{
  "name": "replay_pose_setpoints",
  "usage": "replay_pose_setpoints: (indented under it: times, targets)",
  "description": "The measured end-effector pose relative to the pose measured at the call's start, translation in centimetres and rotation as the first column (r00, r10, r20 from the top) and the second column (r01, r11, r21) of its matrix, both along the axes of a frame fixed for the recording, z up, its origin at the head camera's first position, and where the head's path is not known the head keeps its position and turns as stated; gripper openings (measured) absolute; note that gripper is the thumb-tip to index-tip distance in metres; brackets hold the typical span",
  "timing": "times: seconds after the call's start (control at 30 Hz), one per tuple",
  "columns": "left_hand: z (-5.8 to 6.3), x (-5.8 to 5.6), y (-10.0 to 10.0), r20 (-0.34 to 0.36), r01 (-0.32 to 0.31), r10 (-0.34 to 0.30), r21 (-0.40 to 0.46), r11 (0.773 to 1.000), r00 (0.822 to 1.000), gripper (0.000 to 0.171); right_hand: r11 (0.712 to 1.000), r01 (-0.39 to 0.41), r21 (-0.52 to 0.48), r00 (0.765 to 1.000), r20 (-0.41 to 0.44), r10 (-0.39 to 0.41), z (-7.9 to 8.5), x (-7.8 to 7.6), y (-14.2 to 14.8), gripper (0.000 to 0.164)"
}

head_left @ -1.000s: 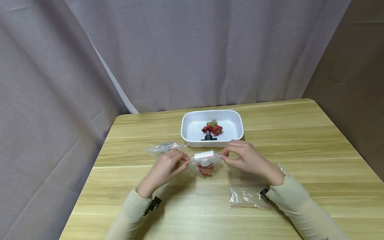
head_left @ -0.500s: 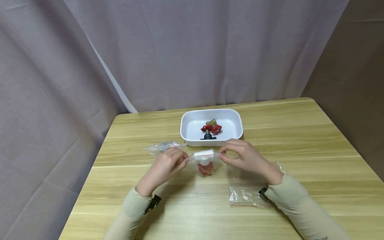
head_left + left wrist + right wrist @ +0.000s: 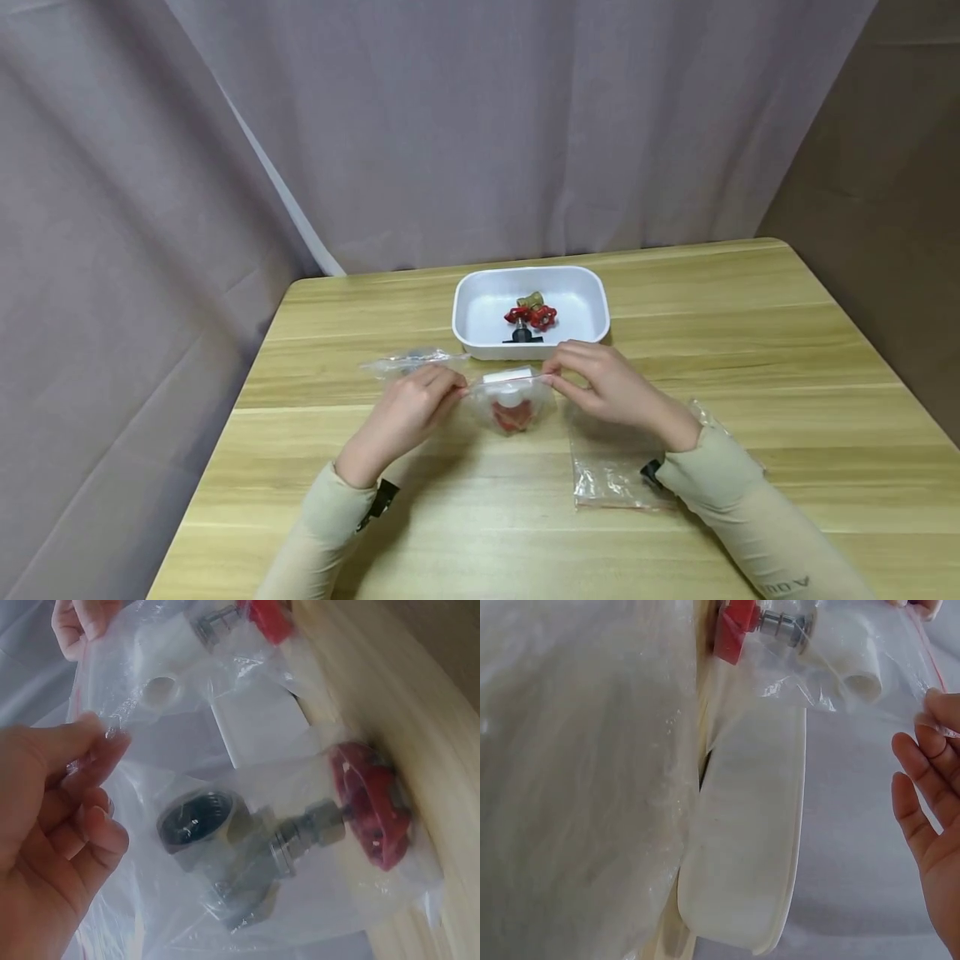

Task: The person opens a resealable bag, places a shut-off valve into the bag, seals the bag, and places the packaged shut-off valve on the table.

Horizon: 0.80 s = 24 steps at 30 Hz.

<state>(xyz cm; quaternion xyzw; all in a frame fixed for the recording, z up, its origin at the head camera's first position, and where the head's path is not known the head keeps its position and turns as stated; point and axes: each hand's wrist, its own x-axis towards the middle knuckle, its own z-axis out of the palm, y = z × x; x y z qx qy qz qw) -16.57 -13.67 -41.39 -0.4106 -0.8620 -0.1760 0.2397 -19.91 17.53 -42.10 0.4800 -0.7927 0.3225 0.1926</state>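
Between both hands, a clear zip bag stands with its mouth held taut. Inside is a valve with a white body and a red handle. My left hand pinches the bag's top edge at the left, and my right hand pinches it at the right. The red seal line shows in the right wrist view. Another zip bag lies beside my left hand; in the left wrist view it holds a metal valve with a red handwheel.
Behind the hands stands a white tray with several valves, some with red handwheels. Flat clear bags lie on the wooden table under my right forearm. A grey curtain hangs behind the table.
My right fingertips have shifted slightly left along the bag's top edge. My left hand keeps its pinch, and the bag stays in nearly the same place.
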Motion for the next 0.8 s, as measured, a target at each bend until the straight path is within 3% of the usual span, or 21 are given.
replay_pose_setpoints:
  times: [0.17, 0.4, 0.8]
  targets:
    - [-0.1, 0.0, -0.1, -0.05, -0.009, 0.007, -0.032, 0.999, 0.999, 0.012, 1.0, 0.005, 0.018, 1.0, -0.014, -0.005, -0.6, -0.1, -0.2, 0.01]
    - [0.1, 0.1, -0.5, -0.078, -0.074, 0.07, -0.05, 0.996, 0.994, 0.009, 1.0, 0.0, -0.005, 1.0, 0.014, 0.0, -1.0, -0.2, -0.8, 0.012]
    - [0.4, 0.3, -1.1, 0.006, -0.039, 0.038, 0.061, 0.997, 0.999, 0.011, 0.998, 0.008, -0.06, 0.997, 0.077, -0.003, -0.5, 0.1, 0.1, 0.021]
